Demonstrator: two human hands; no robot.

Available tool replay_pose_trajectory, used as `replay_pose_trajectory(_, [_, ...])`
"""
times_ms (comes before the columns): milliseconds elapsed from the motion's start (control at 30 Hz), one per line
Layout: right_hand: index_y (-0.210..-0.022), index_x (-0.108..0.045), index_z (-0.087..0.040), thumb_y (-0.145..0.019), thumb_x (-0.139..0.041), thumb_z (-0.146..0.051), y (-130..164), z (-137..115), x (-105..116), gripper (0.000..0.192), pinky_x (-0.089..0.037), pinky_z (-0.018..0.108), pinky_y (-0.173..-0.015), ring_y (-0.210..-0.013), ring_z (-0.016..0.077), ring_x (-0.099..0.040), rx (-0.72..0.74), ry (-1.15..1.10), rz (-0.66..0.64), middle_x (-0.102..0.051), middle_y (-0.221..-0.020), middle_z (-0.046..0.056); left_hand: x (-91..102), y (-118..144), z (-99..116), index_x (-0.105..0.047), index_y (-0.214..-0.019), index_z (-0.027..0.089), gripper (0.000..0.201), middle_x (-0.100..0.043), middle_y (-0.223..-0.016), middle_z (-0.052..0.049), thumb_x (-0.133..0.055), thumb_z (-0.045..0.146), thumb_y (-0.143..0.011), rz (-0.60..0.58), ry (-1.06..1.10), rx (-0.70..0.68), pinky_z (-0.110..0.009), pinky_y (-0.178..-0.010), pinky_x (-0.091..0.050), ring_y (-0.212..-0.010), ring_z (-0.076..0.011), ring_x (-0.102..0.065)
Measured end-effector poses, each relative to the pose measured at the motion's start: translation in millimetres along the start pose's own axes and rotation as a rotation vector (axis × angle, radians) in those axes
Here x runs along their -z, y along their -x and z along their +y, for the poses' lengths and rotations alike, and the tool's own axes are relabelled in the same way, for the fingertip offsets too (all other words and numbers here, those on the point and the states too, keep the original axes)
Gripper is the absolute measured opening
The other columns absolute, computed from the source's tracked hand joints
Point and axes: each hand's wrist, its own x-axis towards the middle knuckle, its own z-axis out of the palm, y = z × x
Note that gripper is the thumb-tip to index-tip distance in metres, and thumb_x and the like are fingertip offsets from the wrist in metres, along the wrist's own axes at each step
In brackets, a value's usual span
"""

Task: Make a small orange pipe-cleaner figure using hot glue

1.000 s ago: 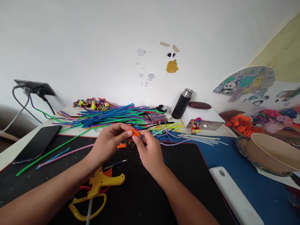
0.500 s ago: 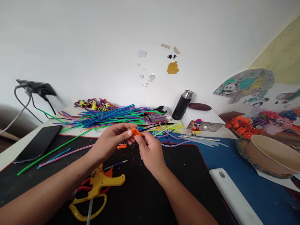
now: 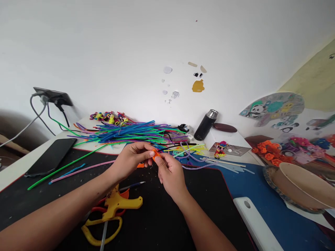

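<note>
Between the fingertips of both hands is a small folded piece of orange pipe cleaner (image 3: 155, 154). My left hand (image 3: 133, 158) pinches it from the left, thumb and index finger pressed together. From the right, my right hand (image 3: 170, 172) grips it with the thumb on top and the other fingers curled beneath. Fingers cover part of the piece, so its exact shape is hard to make out. Just below my left hand, another orange piece (image 3: 140, 165) lies on the black mat (image 3: 162, 216). Behind the hands spreads a heap of coloured pipe cleaners (image 3: 123, 131).
A yellow glue gun (image 3: 123, 203) lies by my left forearm, beside red-handled pliers and a pen (image 3: 133, 184). At left rests a black phone (image 3: 51, 157). A black thermos (image 3: 205, 124), a small figure (image 3: 220, 150), a white bar (image 3: 256, 223) and a beige bowl (image 3: 306, 181) are to the right.
The whole view has shifted slightly as the head moved. Both hands still hold the orange piece, which is now turned more upright and narrower between the fingers.
</note>
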Motion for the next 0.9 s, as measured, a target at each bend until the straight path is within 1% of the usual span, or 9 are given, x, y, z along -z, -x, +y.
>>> replay_pose_trajectory(100, [-0.089, -0.063, -0.022, -0.1, -0.06, -0.068, -0.6, -1.2, 0.8, 0.048, -0.027, 0.024, -0.041, -0.038, 0.0101, -0.04, -0.011, -0.025, 0.009, -0.045, -0.05, -0.008, 1.4, -0.7, 2.9, -0.082, -0.092, 0.016, 0.047, -0.074, -0.07, -0.004, -0.093, 0.058, -0.076, -0.057, 0.057, 0.053, -0.022, -0.056, -0.052, -0.06, -0.013, -0.065])
replay_pose_trajectory(200, [-0.091, -0.063, -0.022, -0.099, -0.06, -0.068, -1.1, -0.6, 1.7, 0.048, -0.026, 0.024, -0.041, -0.038, 0.0104, -0.04, -0.009, -0.017, 0.014, -0.045, -0.051, -0.008, 3.3, -1.5, 5.1, -0.082, -0.095, 0.014, 0.054, -0.076, -0.075, -0.007, -0.087, 0.066, -0.079, -0.077, 0.128, 0.105, -0.023, -0.059, -0.053, -0.063, -0.0143, -0.067])
replay_pose_trajectory(367, [-0.09, -0.064, -0.022, -0.102, -0.059, -0.063, -0.2, 4.3, 0.9, 0.043, -0.029, 0.024, -0.044, -0.04, 0.0102, -0.04, 0.037, 0.082, 0.013, -0.045, -0.051, -0.009, 4.1, -2.5, 4.8, -0.078, -0.081, 0.015, 0.044, -0.072, -0.068, -0.003, -0.093, 0.056, -0.077, -0.069, 0.097, 0.136, -0.02, -0.054, -0.047, -0.058, -0.0109, -0.062])
replay_pose_trajectory(500, [-0.094, -0.067, -0.022, -0.102, -0.059, -0.063, 0.6, 5.0, -1.3, 0.043, -0.03, 0.024, -0.044, -0.041, 0.0109, -0.04, 0.047, 0.084, 0.005, -0.045, -0.051, -0.008, 2.4, -3.2, 4.5, -0.076, -0.073, 0.015, 0.045, -0.07, -0.064, -0.002, -0.098, 0.055, -0.069, -0.034, 0.113, 0.133, -0.02, -0.053, -0.046, -0.057, -0.0107, -0.06])
replay_pose_trajectory(567, [-0.097, -0.068, -0.022, -0.102, -0.059, -0.064, 0.7, 4.2, -1.8, 0.043, -0.031, 0.024, -0.044, -0.041, 0.0116, -0.041, 0.037, 0.077, 0.014, -0.045, -0.051, -0.008, 1.6, -3.2, 5.3, -0.077, -0.073, 0.015, 0.045, -0.071, -0.066, -0.002, -0.099, 0.054, -0.067, -0.025, 0.133, 0.147, -0.021, -0.055, -0.048, -0.058, -0.0109, -0.06])
replay_pose_trajectory(667, [-0.1, -0.068, -0.022, -0.102, -0.059, -0.064, 0.3, 3.5, -1.2, 0.043, -0.031, 0.024, -0.044, -0.042, 0.012, -0.042, 0.018, 0.07, 0.046, -0.047, -0.053, -0.008, 0.6, -2.4, 6.9, -0.081, -0.084, 0.015, 0.047, -0.075, -0.075, -0.006, -0.097, 0.057, -0.069, -0.012, 0.175, 0.18, -0.023, -0.061, -0.052, -0.062, -0.0122, -0.063])
replay_pose_trajectory(767, [-0.1, -0.068, -0.021, -0.101, -0.061, -0.065, -0.6, 4.7, -0.2, 0.044, -0.031, 0.024, -0.044, -0.043, 0.0118, -0.042, 0.009, 0.07, 0.075, -0.049, -0.055, -0.007, -0.9, -1.2, 6.3, -0.084, -0.099, 0.016, 0.051, -0.077, -0.084, -0.006, -0.099, 0.054, -0.068, -0.003, 0.187, 0.161, -0.025, -0.067, -0.054, -0.068, -0.0137, -0.067])
replay_pose_trajectory(900, [-0.097, -0.066, -0.021, -0.099, -0.063, -0.066, -1.1, 7.5, -1.2, 0.045, -0.029, 0.024, -0.044, -0.044, 0.0106, -0.041, -0.009, 0.067, 0.08, -0.049, -0.058, -0.007, -2.4, -0.9, 1.8, -0.083, -0.095, 0.018, 0.043, -0.077, -0.084, -0.004, -0.1, 0.046, -0.068, 0.031, 0.115, 0.113, -0.025, -0.067, -0.053, -0.07, -0.0138, -0.065])
